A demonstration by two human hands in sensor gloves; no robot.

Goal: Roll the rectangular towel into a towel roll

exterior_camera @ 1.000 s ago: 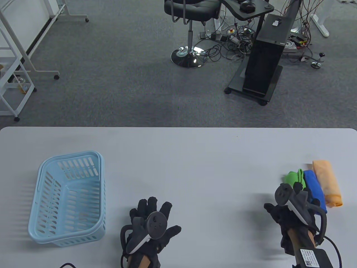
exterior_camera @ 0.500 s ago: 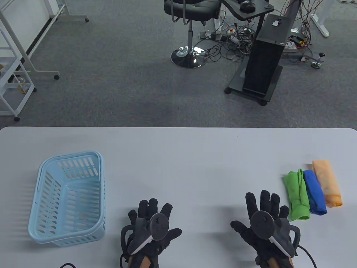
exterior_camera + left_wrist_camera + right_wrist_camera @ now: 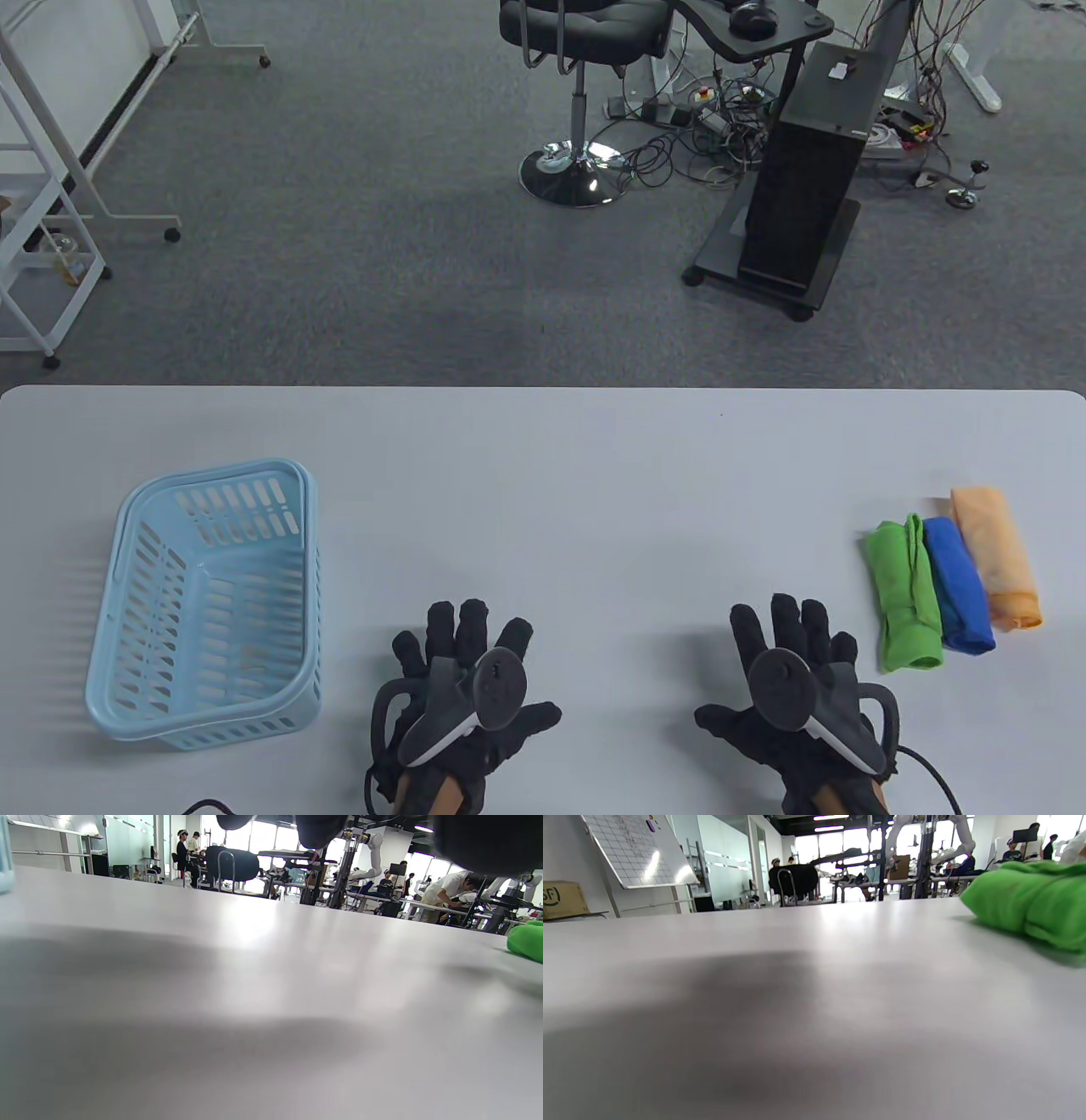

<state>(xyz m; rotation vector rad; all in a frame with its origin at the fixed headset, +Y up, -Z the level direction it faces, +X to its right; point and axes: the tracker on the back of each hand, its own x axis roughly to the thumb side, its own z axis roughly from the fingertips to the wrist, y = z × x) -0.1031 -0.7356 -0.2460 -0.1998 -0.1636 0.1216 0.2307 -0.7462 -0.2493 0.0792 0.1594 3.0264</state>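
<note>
Green towel roll point(image 3: 906, 592) lies lengthwise front-to-back, right of both hands.

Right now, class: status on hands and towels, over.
Left hand and right hand open, flat, holding nothing. Green towel, blue towel, orange towel side by side. Nothing blocking.
</note>
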